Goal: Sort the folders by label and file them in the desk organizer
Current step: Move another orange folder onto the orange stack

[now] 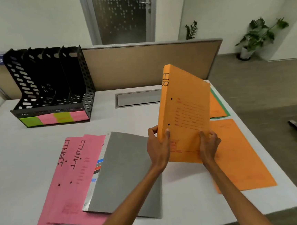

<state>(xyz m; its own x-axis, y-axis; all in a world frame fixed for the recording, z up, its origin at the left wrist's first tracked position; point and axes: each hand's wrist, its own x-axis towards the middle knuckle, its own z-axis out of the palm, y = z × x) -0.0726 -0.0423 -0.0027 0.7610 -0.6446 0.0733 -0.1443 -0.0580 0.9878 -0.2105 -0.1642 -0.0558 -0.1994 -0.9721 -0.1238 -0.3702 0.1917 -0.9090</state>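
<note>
An orange folder [186, 107] marked "HR" stands upright above the desk, held at its lower end by both hands. My left hand [157, 147] grips its spine edge and my right hand [208, 143] grips its right side. Two pink folders [68, 175] marked "FINANCE" lie flat at the left, partly under a grey folder [124, 172]. Another orange folder [241, 154] lies flat at the right. The black desk organizer [52, 88] stands at the back left with green and pink labels [55, 118] on its front; its slots look dark and I cannot tell their contents.
A stack of orange and green folders [217, 106] lies behind the held folder near the desk's right edge. A grey cable hatch [137, 98] sits in the white desk [13, 160] in front of the tan partition [140, 64]. Floor and potted plants [259, 36] are to the right.
</note>
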